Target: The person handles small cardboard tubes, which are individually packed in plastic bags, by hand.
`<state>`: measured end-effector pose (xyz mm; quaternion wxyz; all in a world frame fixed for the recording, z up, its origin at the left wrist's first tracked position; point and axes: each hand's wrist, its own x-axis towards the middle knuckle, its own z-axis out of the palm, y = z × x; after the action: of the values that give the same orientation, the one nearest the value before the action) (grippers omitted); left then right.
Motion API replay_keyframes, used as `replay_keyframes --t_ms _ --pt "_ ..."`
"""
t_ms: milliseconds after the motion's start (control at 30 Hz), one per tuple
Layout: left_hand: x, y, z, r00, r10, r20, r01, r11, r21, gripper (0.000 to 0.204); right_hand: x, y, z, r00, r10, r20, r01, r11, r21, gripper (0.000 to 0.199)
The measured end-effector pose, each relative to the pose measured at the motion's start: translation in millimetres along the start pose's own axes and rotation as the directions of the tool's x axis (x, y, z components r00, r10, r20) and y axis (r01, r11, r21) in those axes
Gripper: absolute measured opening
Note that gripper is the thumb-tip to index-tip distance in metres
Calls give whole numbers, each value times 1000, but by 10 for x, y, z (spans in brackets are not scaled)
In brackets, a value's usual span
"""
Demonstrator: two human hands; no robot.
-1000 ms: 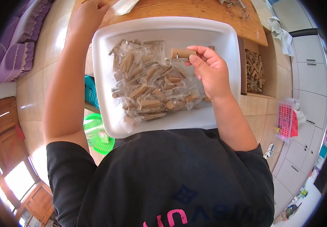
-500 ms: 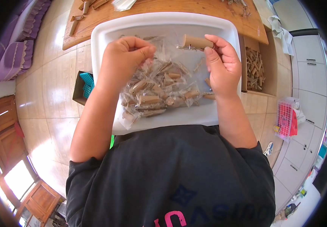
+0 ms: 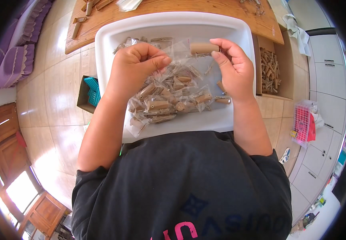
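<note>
Above a white plastic tub (image 3: 169, 18), my left hand (image 3: 137, 62) pinches the edge of a small clear plastic bag (image 3: 179, 50). My right hand (image 3: 237, 68) grips a tan tube-shaped piece (image 3: 203, 49) by its right end, between thumb and fingers. A thin metal strip runs along the lower side of the piece. Its left end is at the bag, but whether it is inside the mouth I cannot tell. Below my hands lies a pile of bagged tan pieces (image 3: 159, 105). A few loose pieces (image 3: 222, 100) rest at the pile's right.
Behind the tub stands a wooden table (image 3: 165, 5) with more tan pieces (image 3: 77, 28) and white bags (image 3: 129, 4). On the right is a cardboard box (image 3: 285, 68) of loose tan pieces. A dark box (image 3: 85, 106) with teal baskets (image 3: 93, 90) stands on the left.
The tan piece in my right hand has moved slightly left, toward the bag. My left hand has shifted right and a little down, and the bag now shows more openly beside the piece.
</note>
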<state>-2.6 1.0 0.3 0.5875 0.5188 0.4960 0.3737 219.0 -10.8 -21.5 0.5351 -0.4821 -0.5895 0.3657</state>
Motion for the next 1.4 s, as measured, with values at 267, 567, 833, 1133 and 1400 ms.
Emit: replay_keyframes --t_ms 267,567,833,1133,1400 --pt "-15 50 114 974 -169 150 166 986 30 26 -18 -31 5 953 98 287 -121 991 64 21" --pt "7 -47 195 936 -280 214 337 890 -308 27 -86 -3 133 964 168 205 -187 979 79 15" --pt "3 -67 212 956 -268 119 293 866 -404 18 -73 -94 213 995 0 105 7 998 -69 28" --pt "-20 -113 297 985 -148 87 169 920 -353 17 -55 -91 171 892 314 326 -414 857 308 40" --pt "10 -164 285 972 -208 108 234 881 -410 19 -39 -113 164 962 250 107 -252 968 10 30"
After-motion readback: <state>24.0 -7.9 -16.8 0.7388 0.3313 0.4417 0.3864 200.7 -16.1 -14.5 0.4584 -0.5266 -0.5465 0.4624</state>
